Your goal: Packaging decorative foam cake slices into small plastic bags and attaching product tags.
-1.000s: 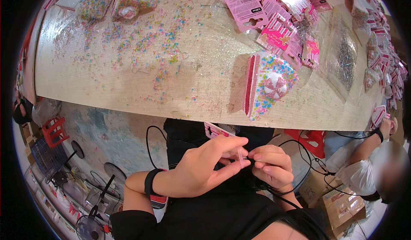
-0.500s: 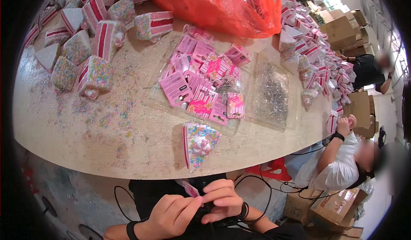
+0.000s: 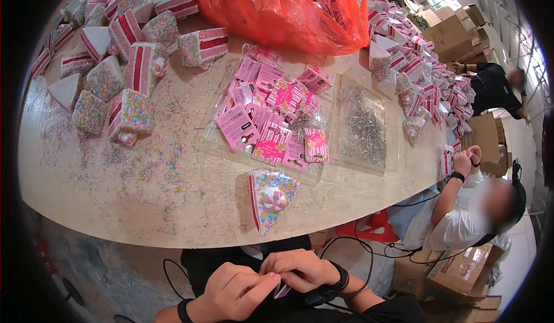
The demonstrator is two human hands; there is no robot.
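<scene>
Both hands meet below the table's near edge, over my dark-clothed lap. My left hand [image 3: 234, 291] is closed in a pinch at a small pink hang tag [image 3: 281, 290], mostly hidden by my fingers. My right hand [image 3: 301, 267] has its fingers bent against the same tag, fingertips next to the left ones. Any string or pin between them is too small to make out. Just beyond, on the table, lies an ornament shaped like a cake slice [image 3: 273, 201], covered in pastel sprinkles with a swirled candy on top. Farther off, pink hang tags [image 3: 272, 111] are piled in a clear tray.
A second clear tray [image 3: 363, 128] holds thin silvery pieces. Cake-slice ornaments [image 3: 105, 76] crowd the far left, and another heap [image 3: 404, 63] lines the right side. A red plastic bag [image 3: 277, 17] stands at the back. A co-worker in white [image 3: 441, 213] sits at right, near cardboard boxes [image 3: 461, 271].
My right hand has turned inward and closed over the tag, which now shows lower between my hands. The view has shifted slightly. The co-worker at right has raised both hands together.
</scene>
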